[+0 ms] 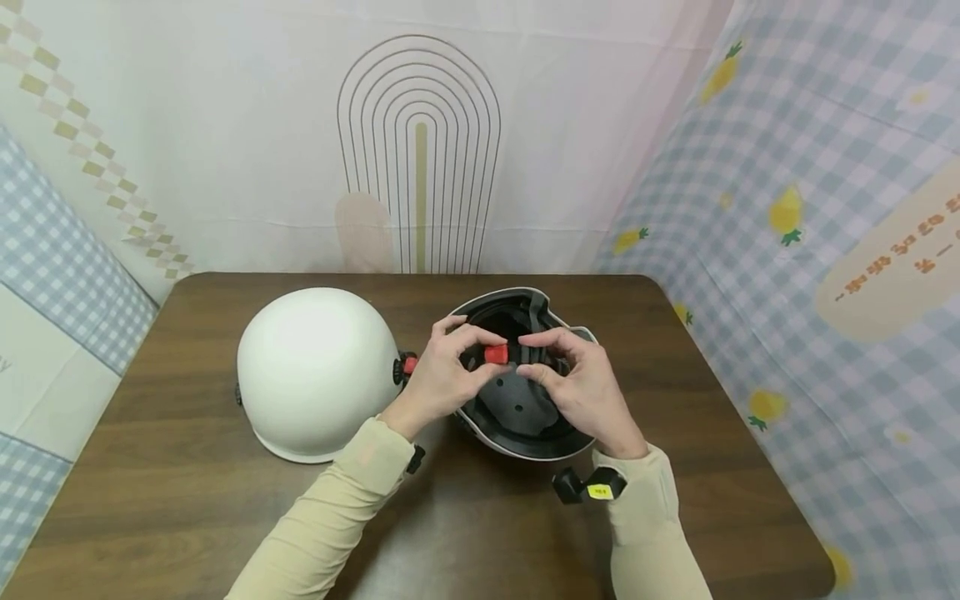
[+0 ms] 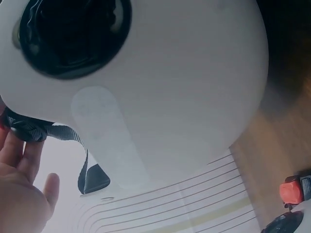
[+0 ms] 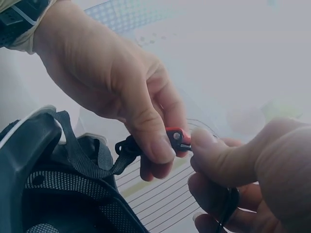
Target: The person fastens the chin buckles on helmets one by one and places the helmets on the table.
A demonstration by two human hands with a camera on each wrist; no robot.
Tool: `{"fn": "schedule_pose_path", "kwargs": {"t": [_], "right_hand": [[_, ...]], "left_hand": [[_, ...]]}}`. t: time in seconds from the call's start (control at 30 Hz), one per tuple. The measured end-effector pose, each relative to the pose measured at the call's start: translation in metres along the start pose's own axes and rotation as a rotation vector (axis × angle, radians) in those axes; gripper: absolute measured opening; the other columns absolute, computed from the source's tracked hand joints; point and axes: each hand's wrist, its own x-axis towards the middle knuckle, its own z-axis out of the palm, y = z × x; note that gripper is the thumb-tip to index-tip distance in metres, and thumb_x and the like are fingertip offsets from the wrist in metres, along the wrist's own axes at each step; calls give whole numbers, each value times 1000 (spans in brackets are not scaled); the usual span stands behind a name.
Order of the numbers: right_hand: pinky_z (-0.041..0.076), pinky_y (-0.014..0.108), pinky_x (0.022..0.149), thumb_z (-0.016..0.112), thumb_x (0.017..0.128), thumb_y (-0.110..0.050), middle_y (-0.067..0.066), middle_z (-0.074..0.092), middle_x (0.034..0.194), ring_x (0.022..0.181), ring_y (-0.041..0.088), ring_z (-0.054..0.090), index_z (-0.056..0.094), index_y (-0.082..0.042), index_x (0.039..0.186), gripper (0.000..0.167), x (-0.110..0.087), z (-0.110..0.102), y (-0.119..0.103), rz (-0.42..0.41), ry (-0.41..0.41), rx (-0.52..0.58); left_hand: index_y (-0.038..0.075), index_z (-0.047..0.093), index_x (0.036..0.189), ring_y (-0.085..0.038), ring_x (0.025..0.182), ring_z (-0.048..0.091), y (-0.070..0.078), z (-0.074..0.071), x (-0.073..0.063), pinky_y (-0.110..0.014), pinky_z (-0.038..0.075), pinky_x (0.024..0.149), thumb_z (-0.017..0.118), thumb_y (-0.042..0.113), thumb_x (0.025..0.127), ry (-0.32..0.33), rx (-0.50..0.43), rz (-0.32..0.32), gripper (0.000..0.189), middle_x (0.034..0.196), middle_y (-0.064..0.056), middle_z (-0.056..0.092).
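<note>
An upturned white helmet lies with its black padded inside showing. Over it, my left hand pinches a red buckle between thumb and fingers. My right hand pinches the black buckle end on a dark strap, facing the red part. In the right wrist view, the red buckle and a small black prong meet between both hands' fingertips; fingers partly hide the joint. A webbing strap runs from the helmet to the buckle. The left wrist view shows a smooth white shell close up.
A second white helmet sits dome up on the left, a red-and-black buckle at its right side. Both helmets are on a brown wooden table. Printed cloth hangs behind and along the sides.
</note>
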Motion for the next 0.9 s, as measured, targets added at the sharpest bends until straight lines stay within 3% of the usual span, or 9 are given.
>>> {"fn": "schedule_pose_path", "kwargs": {"t": [0.2, 0.3, 0.43, 0.53, 0.6, 0.8, 0.9], "right_hand": [[50, 31, 69, 80, 80, -19, -6, 71, 102, 89, 12, 63, 73, -20, 109, 30, -2, 4, 0, 43, -18, -13], [47, 30, 63, 81, 79, -21, -8, 70, 102, 83, 11, 60, 74, -23, 108, 30, -3, 3, 2, 47, -11, -28], [49, 31, 71, 80, 80, -23, -9, 69, 106, 90, 12, 60, 73, -23, 110, 32, -2, 2, 4, 23, 1, -31], [47, 37, 91, 79, 81, -22, -8, 66, 110, 108, 12, 57, 72, -21, 111, 31, -1, 2, 3, -13, 24, -63], [43, 39, 97, 79, 82, -18, -4, 65, 112, 114, 15, 53, 71, -16, 112, 31, 0, 3, -1, -35, 43, -88], [42, 37, 91, 71, 88, -6, 11, 60, 115, 108, 27, 54, 67, -4, 116, 28, -5, 1, -23, -5, 103, -114], [41, 37, 92, 69, 90, -8, 9, 58, 118, 109, 26, 54, 66, -7, 117, 27, -7, 0, -16, 13, 131, -104]], "left_hand": [[7, 69, 98, -15, 91, 62, 2, 5, 0, -43, 26, 111, 78, 7, 80, -4, 72, 157, 21, 96, -2, 69], [7, 68, 97, -14, 89, 63, 2, 6, 1, -46, 27, 110, 78, 6, 79, 8, 83, 184, 21, 96, -3, 69], [5, 68, 101, -16, 91, 63, 3, 8, 1, -48, 29, 108, 79, 6, 79, 36, 83, 184, 25, 98, -4, 69], [4, 68, 106, -17, 94, 63, 4, 9, 2, -48, 28, 108, 79, 8, 80, 52, 112, 178, 29, 101, -5, 68], [5, 67, 109, -18, 98, 62, 3, 9, 2, -48, 27, 109, 79, 9, 81, 54, 152, 172, 31, 103, -5, 68], [6, 67, 112, -22, 115, 57, 1, 6, 2, -52, 22, 110, 80, 9, 80, 24, 295, 138, 34, 110, -6, 68], [6, 68, 116, -26, 126, 49, 0, 5, 1, -53, 17, 111, 79, 13, 81, -31, 353, 103, 37, 119, -7, 66]]}}
